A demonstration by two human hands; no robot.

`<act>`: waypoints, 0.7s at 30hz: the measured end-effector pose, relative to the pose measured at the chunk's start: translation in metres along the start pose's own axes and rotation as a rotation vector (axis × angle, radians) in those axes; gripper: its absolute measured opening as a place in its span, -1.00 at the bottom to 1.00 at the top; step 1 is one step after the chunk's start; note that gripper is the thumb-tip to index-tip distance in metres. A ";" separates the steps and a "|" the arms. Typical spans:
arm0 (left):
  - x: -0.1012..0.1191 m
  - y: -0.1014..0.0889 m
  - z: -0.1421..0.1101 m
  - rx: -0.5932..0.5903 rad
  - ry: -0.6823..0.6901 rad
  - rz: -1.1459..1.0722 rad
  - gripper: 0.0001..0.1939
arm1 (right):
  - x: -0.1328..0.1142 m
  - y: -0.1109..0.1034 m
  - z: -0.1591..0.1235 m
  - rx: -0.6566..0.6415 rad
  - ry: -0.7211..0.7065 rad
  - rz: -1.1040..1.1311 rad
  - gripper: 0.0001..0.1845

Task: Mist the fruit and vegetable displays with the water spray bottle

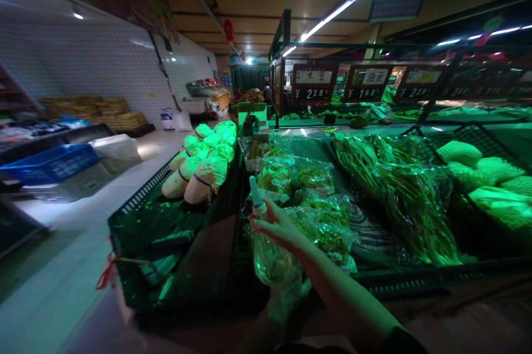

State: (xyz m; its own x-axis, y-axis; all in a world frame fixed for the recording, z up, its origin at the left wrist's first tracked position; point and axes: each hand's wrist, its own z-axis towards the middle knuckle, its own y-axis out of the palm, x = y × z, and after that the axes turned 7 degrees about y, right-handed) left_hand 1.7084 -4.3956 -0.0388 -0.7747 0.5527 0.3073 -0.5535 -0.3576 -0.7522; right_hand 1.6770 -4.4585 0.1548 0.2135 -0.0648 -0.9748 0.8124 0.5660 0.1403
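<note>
My right hand (278,227) reaches in from the lower right and is closed round the neck of a clear plastic bottle (268,260) with a pale nozzle top. The bottle stands upright over the front edge of a black produce crate (390,282). My left hand (282,301) shows dimly beneath it and seems wrapped round the bottle's bottom. Just behind the bottle lie bagged leafy greens (316,215) in clear plastic.
Napa cabbages (199,171) are piled in a black crate (137,204) to the left. Long bundled greens (399,193) and net-wrapped produce (469,171) lie to the right. Price signs (313,83) hang above. A blue crate (54,163) stands across the aisle floor (62,265).
</note>
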 end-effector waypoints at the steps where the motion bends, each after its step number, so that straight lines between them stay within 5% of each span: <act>1: -0.003 0.002 -0.003 0.005 0.009 0.018 -0.40 | -0.003 -0.007 0.000 0.042 -0.009 0.001 -0.47; 7: -0.015 0.014 -0.017 0.094 0.094 0.149 -0.48 | -0.026 -0.075 -0.022 0.466 0.047 0.067 -0.32; 12: -0.018 0.015 -0.016 0.116 0.078 0.061 -0.03 | -0.028 -0.109 -0.034 0.602 0.038 0.101 -0.30; 15: -0.026 0.021 -0.022 0.134 0.088 0.065 -0.08 | -0.027 -0.095 -0.023 0.492 0.044 0.055 -0.36; 21: -0.037 0.038 -0.027 0.079 0.132 0.167 -0.31 | -0.033 -0.026 0.026 0.142 -0.050 -0.030 -0.47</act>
State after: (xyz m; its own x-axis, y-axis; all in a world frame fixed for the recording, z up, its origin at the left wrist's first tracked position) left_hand 1.7246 -4.4089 -0.0946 -0.8139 0.5724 0.0999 -0.4473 -0.5074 -0.7365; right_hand 1.6631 -4.4920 0.1878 0.2117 -0.1229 -0.9696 0.8864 0.4419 0.1376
